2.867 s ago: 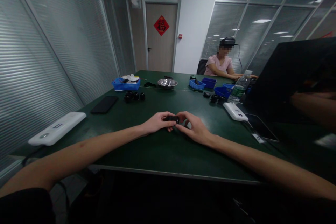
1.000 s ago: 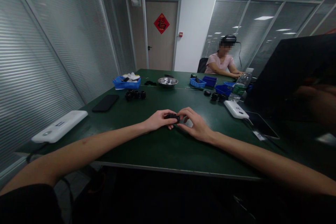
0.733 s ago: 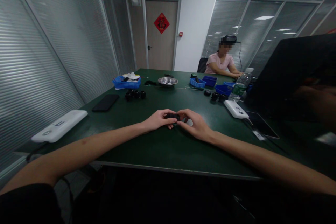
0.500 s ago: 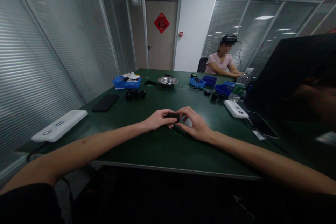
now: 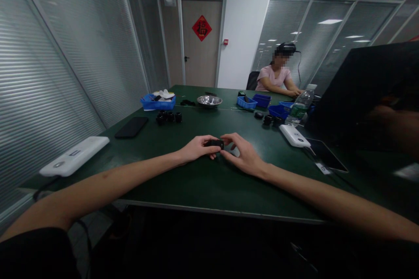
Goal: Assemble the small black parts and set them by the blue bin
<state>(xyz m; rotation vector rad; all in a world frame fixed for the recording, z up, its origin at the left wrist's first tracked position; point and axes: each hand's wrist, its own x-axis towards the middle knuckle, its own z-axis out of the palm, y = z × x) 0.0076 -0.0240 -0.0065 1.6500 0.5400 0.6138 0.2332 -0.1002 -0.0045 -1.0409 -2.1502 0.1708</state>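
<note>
A small black cylindrical part [image 5: 216,143] lies sideways above the green table [image 5: 196,183], with the fingers of my left hand [image 5: 197,148] wrapped round it. At its right end is my right hand [image 5: 244,153], thumb and fingers curved, with a gap between them and the fingertips at the edge of the part. Whether those fingertips press on it is too small to tell. Several black round parts [image 5: 169,117] stand beyond my hands on the left, and more [image 5: 268,120] on the right.
A metal bowl [image 5: 209,102] and blue trays [image 5: 159,103] stand farther back. Left are a black phone [image 5: 132,127] and a white power bank [image 5: 74,156]. Right are another power bank [image 5: 293,135], a tablet [image 5: 327,154], a bottle [image 5: 299,107] and a dark screen [image 5: 360,91]. A person [image 5: 276,77] sits beyond.
The thumb and fingertips of my right hand have shifted slightly at the end of the black part. My left hand keeps its hold, almost unmoved.
</note>
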